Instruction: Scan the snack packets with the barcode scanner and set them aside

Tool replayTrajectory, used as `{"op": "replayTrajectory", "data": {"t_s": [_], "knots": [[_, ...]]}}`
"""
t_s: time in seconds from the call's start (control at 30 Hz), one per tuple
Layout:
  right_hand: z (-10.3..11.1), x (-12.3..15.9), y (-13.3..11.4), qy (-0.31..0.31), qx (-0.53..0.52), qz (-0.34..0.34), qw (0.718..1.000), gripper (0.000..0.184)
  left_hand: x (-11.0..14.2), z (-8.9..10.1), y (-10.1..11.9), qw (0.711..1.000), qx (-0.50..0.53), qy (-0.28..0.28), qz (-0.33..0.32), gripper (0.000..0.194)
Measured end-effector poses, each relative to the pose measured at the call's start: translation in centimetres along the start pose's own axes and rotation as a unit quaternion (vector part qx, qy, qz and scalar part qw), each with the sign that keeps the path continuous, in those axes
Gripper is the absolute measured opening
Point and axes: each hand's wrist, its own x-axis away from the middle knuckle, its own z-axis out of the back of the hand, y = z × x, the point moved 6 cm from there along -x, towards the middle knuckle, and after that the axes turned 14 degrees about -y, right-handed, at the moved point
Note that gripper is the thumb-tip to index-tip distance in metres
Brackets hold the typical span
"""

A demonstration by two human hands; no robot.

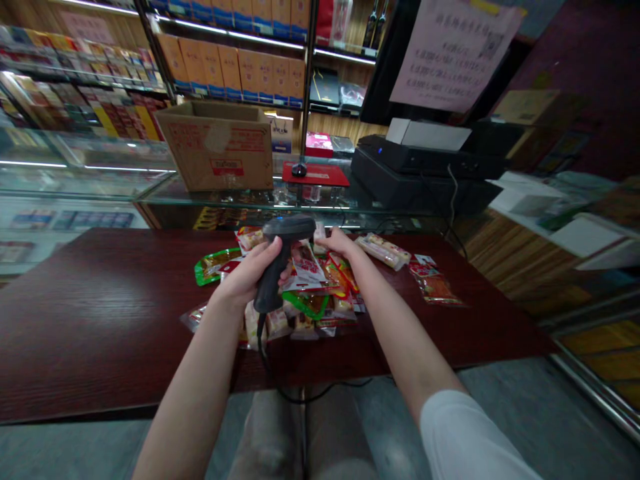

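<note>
My left hand (247, 273) grips a black handheld barcode scanner (277, 257) by its handle, with the scanner's head tilted up and away from me. A thin black scanner cable (261, 337) hangs from its base. My right hand (340, 247) pinches the edge of a red-and-white snack packet (305, 267) just beside the scanner's head. A heap of several plastic-wrapped snack packets (300, 320) lies on the dark red wooden table (100, 313) beneath both hands. Two more packets (383, 251) lie to the right of the heap.
Behind the table stands a glass display counter (100, 180), with an open cardboard box (217, 150), a red mat (315, 175) and a black cash register with printer (425, 167) on it. Shelves of boxed goods (230, 67) rise behind, and a paper notice (453, 53) hangs at the upper right.
</note>
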Motion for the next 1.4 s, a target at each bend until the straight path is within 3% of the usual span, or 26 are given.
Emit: {"op": "replayTrajectory", "data": {"t_s": [0.1,0.2,0.27,0.43,0.63,0.87,1.1,1.23,1.3,1.4], "knots": [[1.9,1.9,0.8,0.038,-0.079,-0.039,0.995,0.053,0.1,-0.1,-0.2,1.0,-0.003,-0.001,0.018,0.06],[3.4,4.5,0.8,0.02,-0.219,0.042,0.975,0.046,0.0,-0.4,-0.1,1.0,-0.007,-0.004,0.01,0.06],[4.0,6.7,0.8,-0.005,-0.304,0.113,0.946,0.045,0.0,-0.6,-0.1,1.0,-0.013,-0.013,0.0,0.061],[3.8,10.8,2.5,0.003,-0.439,0.176,0.881,0.045,-0.1,-1.5,-0.9,0.997,-0.045,-0.048,0.039,0.061],[2.7,11.1,4.1,0.024,-0.505,0.172,0.846,0.037,-0.1,-2.7,-2.3,0.988,-0.079,-0.09,0.099,0.066],[1.6,11.1,3.5,-0.017,-0.495,0.174,0.851,0.033,-0.3,-2.9,-2.9,0.986,-0.09,-0.098,0.105,0.066],[0.9,10.7,3.0,0.001,-0.478,0.202,0.855,0.033,-0.7,-3.7,-3.4,0.981,-0.107,-0.109,0.118,0.067],[1.2,10.7,3.5,0.009,-0.421,0.185,0.888,0.041,-0.6,-3.6,-3.5,0.983,-0.105,-0.097,0.117,0.069],[2.6,10.8,4.5,0.059,-0.353,0.176,0.917,0.045,-0.5,-3.3,-3.4,0.985,-0.099,-0.088,0.111,0.067],[6.3,11.2,7.0,0.201,-0.243,0.154,0.936,0.046,-0.4,-2.5,-2.9,0.989,-0.091,-0.07,0.097,0.064]]}}
